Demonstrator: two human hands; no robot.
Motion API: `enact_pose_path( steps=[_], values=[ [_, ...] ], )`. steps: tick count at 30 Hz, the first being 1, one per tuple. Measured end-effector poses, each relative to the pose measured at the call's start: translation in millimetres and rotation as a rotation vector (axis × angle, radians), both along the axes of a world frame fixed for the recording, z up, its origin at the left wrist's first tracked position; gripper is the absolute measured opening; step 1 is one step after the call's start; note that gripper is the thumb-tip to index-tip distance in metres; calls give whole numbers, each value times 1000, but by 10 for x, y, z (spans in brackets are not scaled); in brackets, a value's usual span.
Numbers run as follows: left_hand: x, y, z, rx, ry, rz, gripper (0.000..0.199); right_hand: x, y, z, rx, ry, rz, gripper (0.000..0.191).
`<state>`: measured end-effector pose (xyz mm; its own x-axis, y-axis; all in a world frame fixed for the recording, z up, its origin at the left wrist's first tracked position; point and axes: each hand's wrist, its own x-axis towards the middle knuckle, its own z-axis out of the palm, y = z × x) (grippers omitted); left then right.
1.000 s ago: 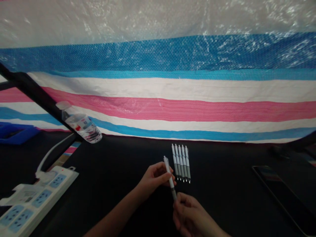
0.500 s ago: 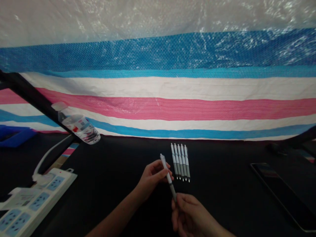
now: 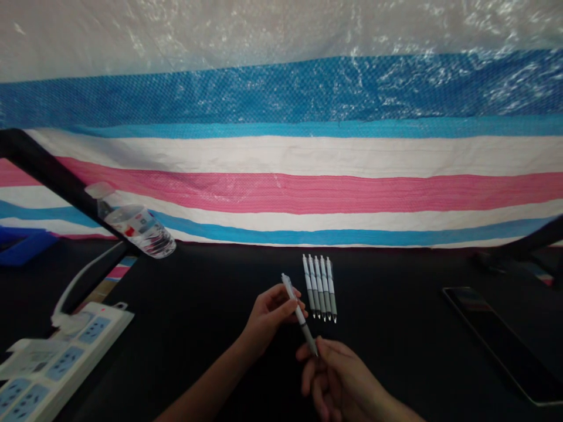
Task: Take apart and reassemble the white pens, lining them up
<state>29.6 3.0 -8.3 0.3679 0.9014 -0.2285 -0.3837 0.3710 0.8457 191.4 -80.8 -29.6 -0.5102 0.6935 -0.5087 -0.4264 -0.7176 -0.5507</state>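
Left hand (image 3: 268,319) pinches a white-and-grey pen (image 3: 301,316), its tip at the right hand (image 3: 338,372), whose grip is unclear. Just beyond both hands, five similar pens (image 3: 319,287) lie aligned, apparently complete; the held one is not yet among them.

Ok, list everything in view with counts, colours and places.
Held pen: one, white-grey, front centre
Row pens: five, white-grey, mid-table
Table: one, black, below
Phone-like slab: one, black, right
Power strip: one, white, blue sockets, left
Block: one, whitish, labelled, on strip
Cable: one, white, beside strip
Bottle: one, clear, rear left
Tray: one, blue, far left
Bars: two, black, left and right
Sheet: one, striped grey, blue, white, pink, behind
Unclear item: one, dark, rear right
Left grip: one, bare, holding pen
Right grip: one, bare, at pen's tip; contact unclear
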Motion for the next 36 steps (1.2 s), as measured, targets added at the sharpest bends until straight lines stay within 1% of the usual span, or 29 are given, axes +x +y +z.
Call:
enact_pose_path(
  steps=[3,5,10,12,14,16,18,21,23,26,29,31,33,35,36],
  values=[
    [-2,2,1,6,-2,5,29,-2,4,23,48,-14,8,57],
    [-3,4,7,6,-29,-17,29,-6,0,-1,61,-16,5,58],
    [12,0,27,-15,-112,-37,28,5,6,-99,-3,20,-13,61],
    [21,-4,33,-17,-132,-37,28,18,17,-86,-7,24,-9,62],
    [25,-6,36,-17,-132,-31,28,33,29,-33,4,14,-1,63],
    [22,-8,36,0,-103,-15,28,47,35,35,44,-31,10,64],
    [16,-10,32,22,-69,-4,27,58,34,83,127,-128,29,60],
    [14,-16,15,29,-69,-20,26,67,22,72,241,-265,52,58],
    [22,-19,3,19,-100,-35,27,70,18,24,230,-242,59,62],
    [38,-20,-9,0,-147,-31,28,77,30,-30,154,-117,71,64],
    [43,-13,-10,-8,-167,-23,26,88,52,-12,144,-86,54,64],
    [36,-9,-6,4,-166,-16,24,99,63,28,185,-156,53,64],
    [29,-8,-1,15,-155,-6,23,110,70,64,260,-295,57,60],
    [28,-12,3,17,-146,-2,24,121,74,76,326,-422,55,58],
    [30,-15,4,16,-146,-3,24,125,75,71,335,-447,56,59]
  ],
)
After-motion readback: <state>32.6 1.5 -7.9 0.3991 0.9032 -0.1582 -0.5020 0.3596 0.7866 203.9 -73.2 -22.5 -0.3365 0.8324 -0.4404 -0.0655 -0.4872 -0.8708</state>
